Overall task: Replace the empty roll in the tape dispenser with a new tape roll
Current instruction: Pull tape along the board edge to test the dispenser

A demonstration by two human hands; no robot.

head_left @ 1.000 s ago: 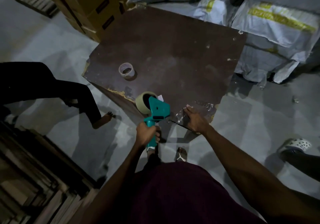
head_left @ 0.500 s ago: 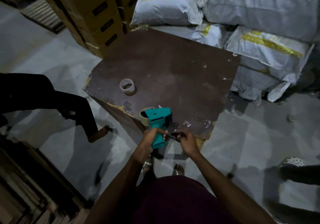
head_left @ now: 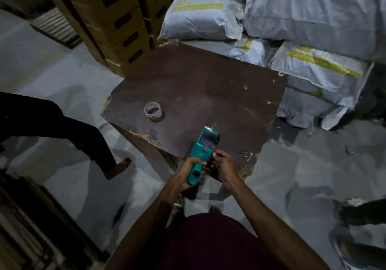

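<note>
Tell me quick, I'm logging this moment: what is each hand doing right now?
Left hand: closed around the handle of the teal plastic tape dispenser.
Right hand: fingertips pinched beside the dispenser's body; what they hold cannot be told.

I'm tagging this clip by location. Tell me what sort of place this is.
Most likely a warehouse or storeroom. Stacked cardboard cartons stand against piled grey woven sacks, on a bare concrete floor, with a worn dark board used as a packing table.

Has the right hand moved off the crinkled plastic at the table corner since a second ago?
Yes. The right hand has left the plastic wrap at the table corner and come leftward to the teal tape dispenser held by the left hand.
</note>
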